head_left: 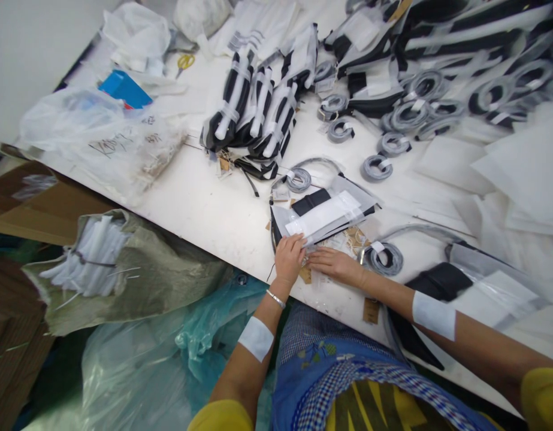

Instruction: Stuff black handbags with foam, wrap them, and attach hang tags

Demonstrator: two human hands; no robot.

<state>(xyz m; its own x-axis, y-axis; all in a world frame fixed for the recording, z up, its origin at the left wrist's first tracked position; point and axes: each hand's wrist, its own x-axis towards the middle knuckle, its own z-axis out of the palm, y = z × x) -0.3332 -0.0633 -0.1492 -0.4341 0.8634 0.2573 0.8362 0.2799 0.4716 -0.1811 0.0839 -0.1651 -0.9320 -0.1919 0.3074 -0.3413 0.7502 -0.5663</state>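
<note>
A clear plastic packet with a white sheet inside [325, 214] lies slanted across a grey and black bag piece [362, 193]. My left hand [289, 258] is closed at the packet's lower left end, its fingertips on the plastic. From the right, my right hand [337, 264] meets the same end, fingers together on the clear film; its thumb is hidden. A black folded piece [311, 202] lies just above the packet. Small brown tags [359, 235] with white strings lie beside my right hand, near a coiled grey strap [386, 258].
Folded black-and-white bundles [258, 111] lie further back. Coiled straps [376, 168] and white sheets [528, 161] spread to the right, with another bag piece [442, 280] nearer. Left are a marked plastic bag [123, 140], a blue box [124, 90] and yellow scissors [185, 61]. A sack [168, 269] stands below the table edge.
</note>
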